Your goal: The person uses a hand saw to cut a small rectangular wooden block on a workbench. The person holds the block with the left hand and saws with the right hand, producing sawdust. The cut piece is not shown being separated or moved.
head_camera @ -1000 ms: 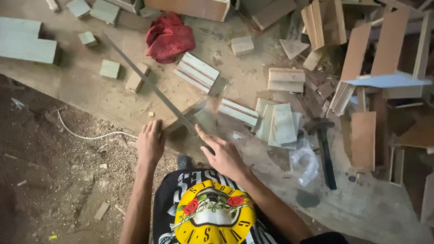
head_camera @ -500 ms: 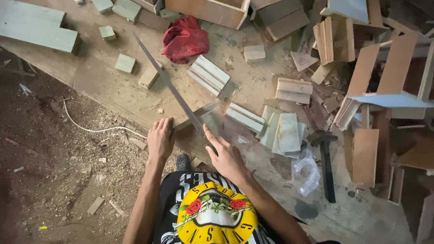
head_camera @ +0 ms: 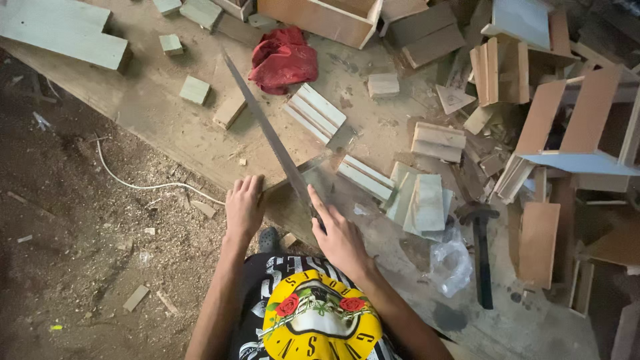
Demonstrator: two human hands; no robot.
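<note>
Head view, looking down over the person's chest: a handsaw [head_camera: 270, 137] lay slantwise across a dusty wooden tabletop [head_camera: 160, 127], its long blade running from the upper left down toward the body. The right hand [head_camera: 340, 237] was closed around the saw's handle at the near end, forefinger stretched out along the blade. The left hand [head_camera: 244, 207] lay flat and open at the tabletop's near edge, fingers together, gripping nothing — it pressed down beside a pale board [head_camera: 313, 177] that the blade crossed. Just right of the blade lay a stack of thin pale slats [head_camera: 420, 200], and beyond the board a grooved strip of moulding [head_camera: 315, 112]. A crumpled red cloth [head_camera: 283, 59] sat farther back, near the blade's tip. Small wooden blocks [head_camera: 195, 89] were scattered at the left. A dark-handled hammer [head_camera: 481, 250] rested at the right, beside a crumpled clear plastic bag [head_camera: 452, 263]. A white cord [head_camera: 143, 183] trailed over the dirt floor.
</note>
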